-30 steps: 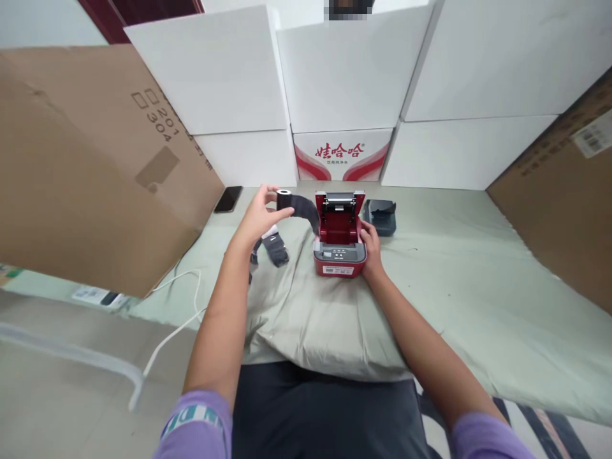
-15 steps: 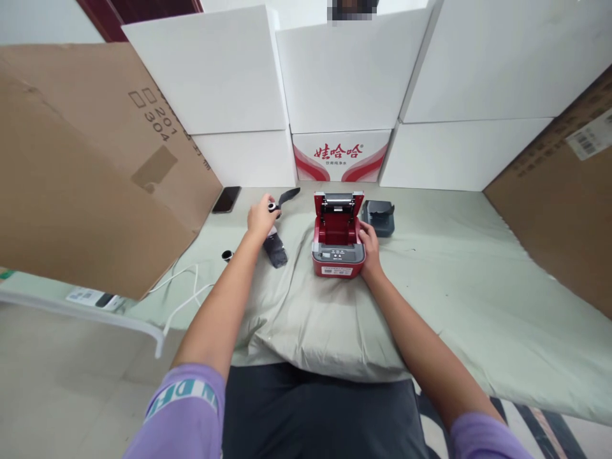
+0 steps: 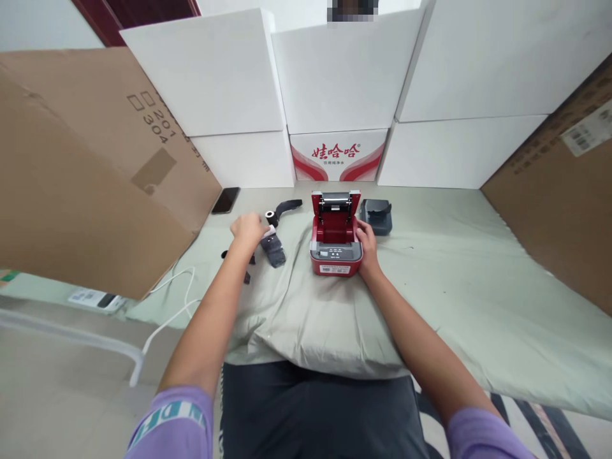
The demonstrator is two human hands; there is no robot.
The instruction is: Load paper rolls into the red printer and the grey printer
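Pale green cloth [image 3: 430, 280] covers the tabletop; near its middle stands the red device [image 3: 336, 264], lid raised at the rear and bay exposed; the right hand [image 3: 367, 245] lies against its right flank, though whether the fingers pinch the wall cannot be told; light, steady bracing there, clear of the lid, should serve best; the labelled front faces the person, the bay opens upward, and the front edge runs roughly left to right; its longer axis is uncertain, depth being foreshortened. Dark grey casing [image 3: 376, 217] sits beyond the right hand, to the right of the device; to the left of the device lies a folded black strip [image 3: 274, 250], its long axis slanting from far left to near right; the left hand [image 3: 247, 231] is curled at the strip's white far end [image 3: 270, 231], its grip hidden from above, so a pinch cannot be confirmed; grasping by that end, without creasing the strip, would seem the sounder method. Black roll [image 3: 272, 218], smallest of the set, rests just beyond; its white-cored end faces up and leftward, and its loose tail [image 3: 289, 206] points rightward and away; the fingers should avoid snagging that tail.
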